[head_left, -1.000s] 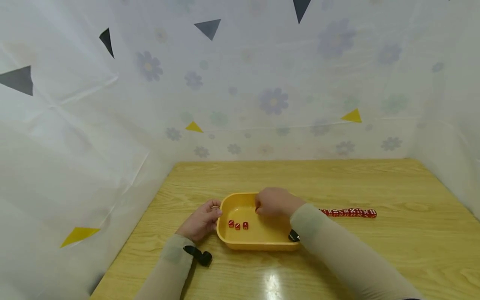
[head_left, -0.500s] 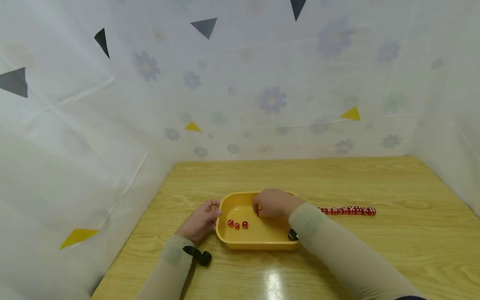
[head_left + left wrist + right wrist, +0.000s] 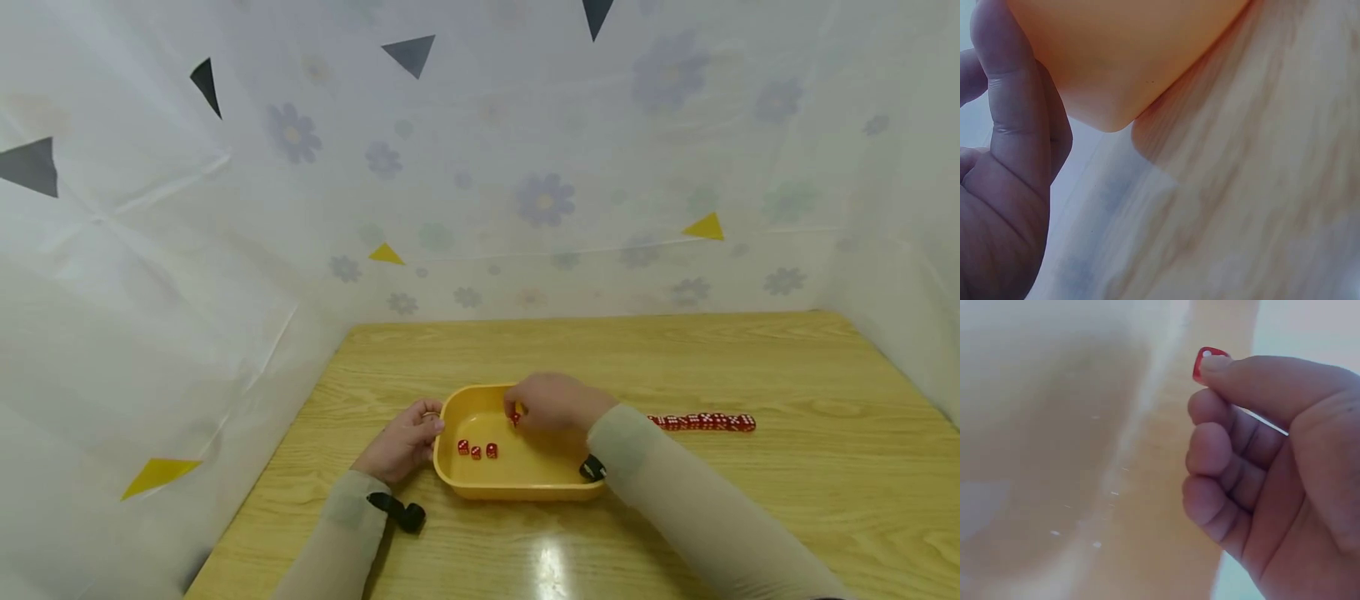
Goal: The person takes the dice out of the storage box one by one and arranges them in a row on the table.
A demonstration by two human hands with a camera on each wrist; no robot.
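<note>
— So, what does the right hand [image 3: 551, 403] have?

— A small red translucent die with white pips [image 3: 1205, 362], pinched between thumb and fingertip, the other fingers curled under. In the head view the die [image 3: 514, 417] shows as a red speck at the hand's left edge, above the floor of the shallow yellow plastic tray with rounded corners [image 3: 517, 486], toward its far side.

— And the left hand [image 3: 401, 443]?

— It rests on the light wooden table [image 3: 750, 500] against the tray's left wall. The left wrist view shows a thumb [image 3: 1010, 100] lying straight along the tray's outer corner [image 3: 1116, 56]; the fingers look relaxed rather than wrapped round the rim.

— What else lies in the tray?

— Three more red dice [image 3: 476, 451] in a short row on the floor, left of centre and well left of the held die.

— Anything around it?

— A long row of red dice [image 3: 705, 422], set touching one another on the table just right of the tray; the right forearm's beige sleeve [image 3: 675, 500] crosses over the tray's near right corner and hides the row's left end. Black straps [image 3: 397, 510] sit at both wrists. White sheeting printed with pale flowers and stuck with yellow and dark triangles [image 3: 525, 167] walls the table on the left, far and right sides.
</note>
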